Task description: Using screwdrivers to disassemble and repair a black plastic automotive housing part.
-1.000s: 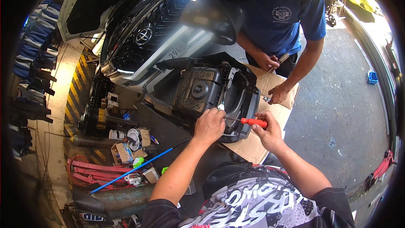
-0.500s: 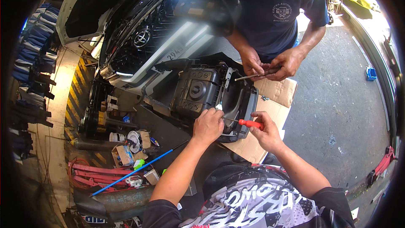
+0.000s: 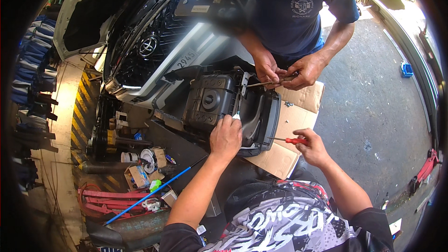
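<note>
My right hand [image 3: 313, 148] grips a red-handled screwdriver [image 3: 295, 140], its thin shaft pointing left over the cardboard. The tip is apart from the black plastic car part [image 3: 210, 99], a large moulded piece with a boxy, ribbed section and a round centre. My left hand [image 3: 226, 135] is closed at the near edge of that section, around a slim tool with a pale handle [image 3: 237, 115]. The tool's shaft runs away from me along a metal bracket [image 3: 244, 80]. My left fingertips are partly hidden.
Across from me a co-worker in a dark shirt [image 3: 289, 14] holds a thin metal tool [image 3: 263, 83] over the part. Cardboard [image 3: 280, 158] lies beneath. A car [image 3: 154, 51] with its hood up stands at far left. A blue rod [image 3: 154, 191] and red jack [image 3: 116, 198] lie left.
My right hand has drawn the red screwdriver back to the right, away from the part and my left hand. My left hand remains at the pale-handled tool.
</note>
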Action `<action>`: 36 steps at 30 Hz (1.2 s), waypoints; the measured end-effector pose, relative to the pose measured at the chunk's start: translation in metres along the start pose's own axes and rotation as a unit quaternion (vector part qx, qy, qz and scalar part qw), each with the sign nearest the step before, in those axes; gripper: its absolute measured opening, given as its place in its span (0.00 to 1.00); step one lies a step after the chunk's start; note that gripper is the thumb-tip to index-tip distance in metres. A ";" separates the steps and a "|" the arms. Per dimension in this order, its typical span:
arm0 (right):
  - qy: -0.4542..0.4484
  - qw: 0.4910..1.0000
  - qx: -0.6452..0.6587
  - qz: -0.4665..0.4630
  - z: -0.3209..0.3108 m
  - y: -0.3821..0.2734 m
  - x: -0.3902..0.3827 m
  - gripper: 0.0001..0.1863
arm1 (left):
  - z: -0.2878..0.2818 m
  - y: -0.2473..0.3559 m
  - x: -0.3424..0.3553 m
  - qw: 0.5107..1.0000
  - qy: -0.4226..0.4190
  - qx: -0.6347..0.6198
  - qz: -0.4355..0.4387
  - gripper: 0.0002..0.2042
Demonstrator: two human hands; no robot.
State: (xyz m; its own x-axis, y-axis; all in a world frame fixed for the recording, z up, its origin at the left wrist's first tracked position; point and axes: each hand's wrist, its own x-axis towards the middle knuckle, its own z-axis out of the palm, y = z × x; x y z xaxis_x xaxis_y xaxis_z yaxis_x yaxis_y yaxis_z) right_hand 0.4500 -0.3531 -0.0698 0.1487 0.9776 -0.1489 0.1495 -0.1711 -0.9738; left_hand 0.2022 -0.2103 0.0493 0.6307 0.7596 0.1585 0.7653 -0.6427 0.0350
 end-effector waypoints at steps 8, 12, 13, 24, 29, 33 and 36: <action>0.051 0.865 0.393 0.307 -0.015 0.081 -0.038 0.17 | -0.004 0.026 0.001 0.986 0.044 -0.160 -0.007 0.09; 0.035 0.843 0.424 0.328 -0.016 0.096 -0.060 0.18 | 0.031 0.074 0.005 0.938 -0.153 -0.294 -0.096 0.08; 0.040 0.840 0.429 0.331 -0.016 0.098 -0.066 0.18 | 0.047 0.084 0.009 0.926 -0.213 -0.288 -0.117 0.10; 0.133 0.853 0.381 0.332 0.005 0.120 -0.129 0.13 | 0.255 0.095 0.041 0.921 -0.319 -0.184 -0.126 0.09; 0.152 0.841 0.376 0.357 0.013 0.118 -0.150 0.14 | 0.272 0.092 0.059 0.944 -0.254 -0.170 -0.128 0.13; 0.080 0.903 0.197 0.372 0.033 0.113 -0.124 0.16 | 0.246 0.067 0.067 0.939 -0.307 -0.140 -0.074 0.16; -0.001 0.903 0.122 0.412 0.039 0.084 -0.080 0.18 | 0.180 0.076 0.081 0.897 -0.426 -0.117 -0.026 0.18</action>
State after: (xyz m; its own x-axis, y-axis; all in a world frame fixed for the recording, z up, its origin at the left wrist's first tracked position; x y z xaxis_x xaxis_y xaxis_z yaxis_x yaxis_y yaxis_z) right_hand 0.4122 -0.4410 -0.1464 0.1086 0.5309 -0.8405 -0.2317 -0.8087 -0.5407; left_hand 0.3344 -0.1802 -0.1130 0.5403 0.5254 -0.6573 0.8116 -0.5316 0.2422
